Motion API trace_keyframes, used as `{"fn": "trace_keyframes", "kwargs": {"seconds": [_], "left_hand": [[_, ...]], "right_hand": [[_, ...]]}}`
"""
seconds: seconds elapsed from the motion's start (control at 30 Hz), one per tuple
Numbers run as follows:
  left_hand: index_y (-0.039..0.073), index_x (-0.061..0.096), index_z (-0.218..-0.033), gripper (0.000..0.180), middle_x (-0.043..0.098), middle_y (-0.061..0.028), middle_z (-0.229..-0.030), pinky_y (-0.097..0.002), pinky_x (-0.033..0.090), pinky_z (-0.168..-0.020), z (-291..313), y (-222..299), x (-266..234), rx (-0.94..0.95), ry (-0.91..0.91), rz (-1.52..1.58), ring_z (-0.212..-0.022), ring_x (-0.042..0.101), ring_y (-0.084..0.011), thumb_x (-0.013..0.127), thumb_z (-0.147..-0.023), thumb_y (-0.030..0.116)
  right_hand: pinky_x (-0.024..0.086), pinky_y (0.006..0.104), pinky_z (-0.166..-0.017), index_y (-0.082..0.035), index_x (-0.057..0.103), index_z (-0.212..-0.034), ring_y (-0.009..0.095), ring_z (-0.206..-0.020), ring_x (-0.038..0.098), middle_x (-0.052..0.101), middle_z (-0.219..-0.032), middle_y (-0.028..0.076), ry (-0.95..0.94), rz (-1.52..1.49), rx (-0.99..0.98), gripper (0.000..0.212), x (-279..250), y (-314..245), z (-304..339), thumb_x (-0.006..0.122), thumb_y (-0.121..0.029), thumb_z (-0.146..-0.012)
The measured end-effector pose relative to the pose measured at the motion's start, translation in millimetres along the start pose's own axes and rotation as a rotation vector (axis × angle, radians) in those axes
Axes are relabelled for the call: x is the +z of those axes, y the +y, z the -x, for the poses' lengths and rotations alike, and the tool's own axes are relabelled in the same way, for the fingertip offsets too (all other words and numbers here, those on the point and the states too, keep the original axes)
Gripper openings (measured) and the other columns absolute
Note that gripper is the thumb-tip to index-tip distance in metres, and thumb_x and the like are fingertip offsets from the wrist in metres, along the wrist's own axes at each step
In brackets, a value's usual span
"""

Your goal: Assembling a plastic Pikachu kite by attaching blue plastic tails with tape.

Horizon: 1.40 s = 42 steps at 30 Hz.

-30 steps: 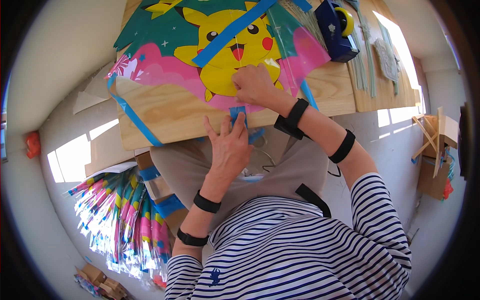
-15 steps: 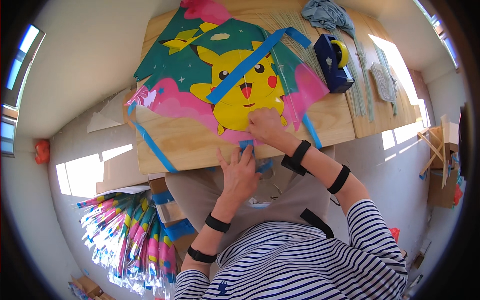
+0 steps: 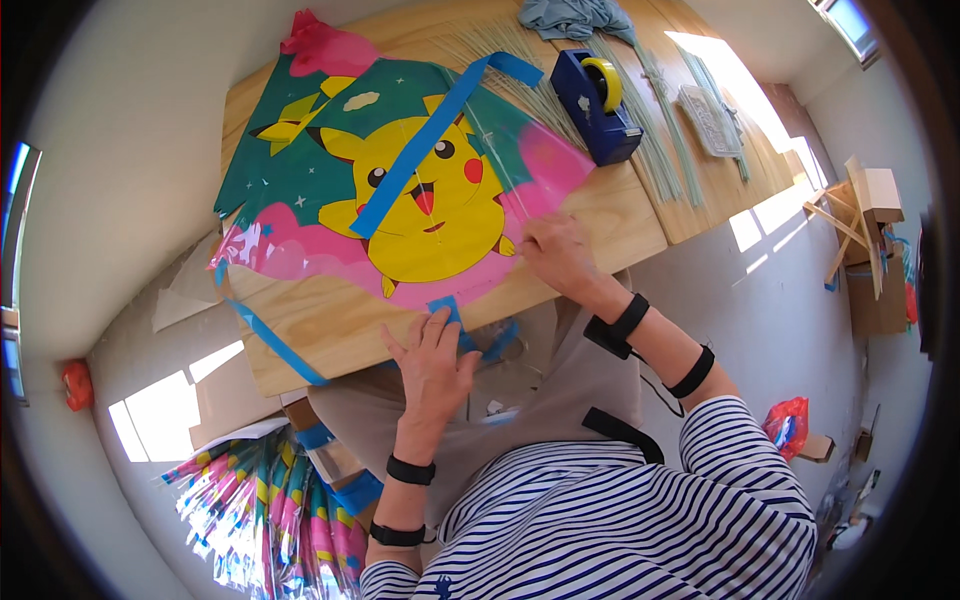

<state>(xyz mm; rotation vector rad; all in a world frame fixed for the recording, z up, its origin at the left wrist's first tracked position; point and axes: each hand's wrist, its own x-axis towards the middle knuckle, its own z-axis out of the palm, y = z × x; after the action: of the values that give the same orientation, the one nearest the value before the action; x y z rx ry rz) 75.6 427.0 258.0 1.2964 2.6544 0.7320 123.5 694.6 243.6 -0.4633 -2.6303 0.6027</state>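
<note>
A kite sheet [image 3: 300,190] of thin green and pink plastic, printed with a yellow cartoon animal, lies on the wooden table in front of me. A blue strip [image 3: 425,140] runs diagonally across the figure. At the sheet's near edge, my left hand [image 3: 432,370] is open, its fingers spread and fingertips resting on a short blue tab [image 3: 445,308]. My right hand [image 3: 562,257] is closed, its fingers curled together at the kite's lower right edge, beside the figure's foot. What those fingers hold, if anything, is hidden.
A dark blue tape dispenser [image 3: 597,110] with a yellow roll stands right of the kite. Beyond it lie thin sticks [image 3: 655,130], a clear plastic box [image 3: 710,120] and a grey-blue cloth [image 3: 575,18]. Another blue strip [image 3: 275,340] hangs at left. Packed kites [image 3: 270,510] fan out below.
My right hand has moved right, from the figure's lower belly to the kite's lower right edge. My left hand stays at the blue tab. The whole view has turned and shifted.
</note>
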Motion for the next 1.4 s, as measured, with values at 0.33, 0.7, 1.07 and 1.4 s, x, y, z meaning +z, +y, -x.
{"fn": "trace_keyframes", "kwargs": {"seconds": [0.33, 0.7, 1.07, 1.4], "left_hand": [[0.006, 0.066, -0.113, 0.045, 0.059, -0.0089, -0.132, -0.0738, 0.008, -0.114, -3, -10, -6, -0.013, -0.003, -0.060, -0.127, 0.051, -0.0310, 0.081, -0.073, 0.022], [0.007, 0.067, -0.111, 0.042, 0.061, -0.0074, -0.130, -0.0693, 0.009, -0.117, 9, -19, -13, -0.080, 0.031, -0.101, -0.126, 0.051, -0.0309, 0.080, -0.074, 0.021], [0.006, 0.062, -0.122, 0.048, 0.058, -0.0106, -0.133, -0.0639, 0.031, -0.111, -94, -103, -40, -0.131, 0.178, -0.136, -0.126, 0.051, -0.0347, 0.077, -0.077, 0.015], [0.004, 0.064, -0.115, 0.041, 0.064, -0.0130, -0.106, -0.0467, 0.049, -0.087, -165, -139, -6, -0.237, 0.259, -0.071, -0.107, 0.061, -0.0348, 0.078, -0.076, 0.008]], "right_hand": [[0.043, 0.0433, -0.075, -0.008, 0.062, -0.079, 0.029, -0.083, 0.059, 0.062, -0.080, 0.007, -0.020, 0.152, 0.180, 0.024, -40, 41, 51, 0.081, -0.020, -0.071], [0.042, 0.0445, -0.074, -0.009, 0.061, -0.076, 0.030, -0.083, 0.060, 0.062, -0.078, 0.008, 0.047, 0.028, 0.143, 0.019, -31, 36, 44, 0.078, -0.018, -0.074], [0.042, 0.0452, -0.071, -0.007, 0.061, -0.072, 0.033, -0.078, 0.060, 0.062, -0.074, 0.011, -0.013, -0.057, 0.138, 0.017, -31, 17, 47, 0.077, -0.013, -0.074], [0.044, 0.0458, -0.066, -0.003, 0.060, -0.071, 0.034, -0.074, 0.061, 0.062, -0.071, 0.012, -0.096, -0.183, 0.122, 0.019, -28, -24, 52, 0.077, -0.011, -0.075]]}}
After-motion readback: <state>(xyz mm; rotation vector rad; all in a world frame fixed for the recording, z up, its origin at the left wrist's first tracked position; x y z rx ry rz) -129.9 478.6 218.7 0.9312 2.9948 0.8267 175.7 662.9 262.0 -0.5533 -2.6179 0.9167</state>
